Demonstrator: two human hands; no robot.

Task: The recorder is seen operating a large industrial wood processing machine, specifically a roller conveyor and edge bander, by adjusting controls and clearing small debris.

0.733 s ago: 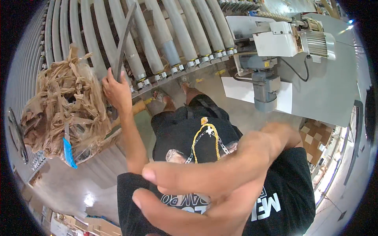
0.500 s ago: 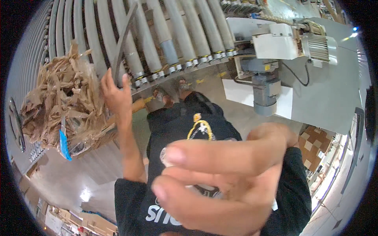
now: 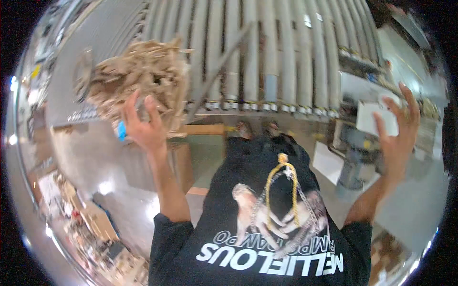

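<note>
My left hand (image 3: 144, 125) is raised, its fingers apart, over the near side of a bundle of crumpled brown paper (image 3: 143, 71) on the left. I cannot tell whether it touches the paper, and nothing plainly shows in its grasp. A small blue piece (image 3: 122, 130) shows at the bundle's lower edge. Far to the right, my right hand (image 3: 400, 119) is held up with spread fingers and holds nothing. Behind it is a white and grey motor unit (image 3: 368, 117). A long dark strip (image 3: 222, 62) lies slantwise across the conveyor rollers (image 3: 291, 52), right of the bundle.
Below the bundle stands a brown cardboard box (image 3: 181, 167). The roller frame's near edge (image 3: 267, 108) runs in front of my feet. A white panel (image 3: 328, 163) lies low beside the motor unit. Cartons and clutter (image 3: 95, 219) line the lower left.
The view has turned, shifting the rollers and bundle rightward. My right hand has gone from close before the camera to the far right, spreading open. My left hand now overlaps the paper bundle.
</note>
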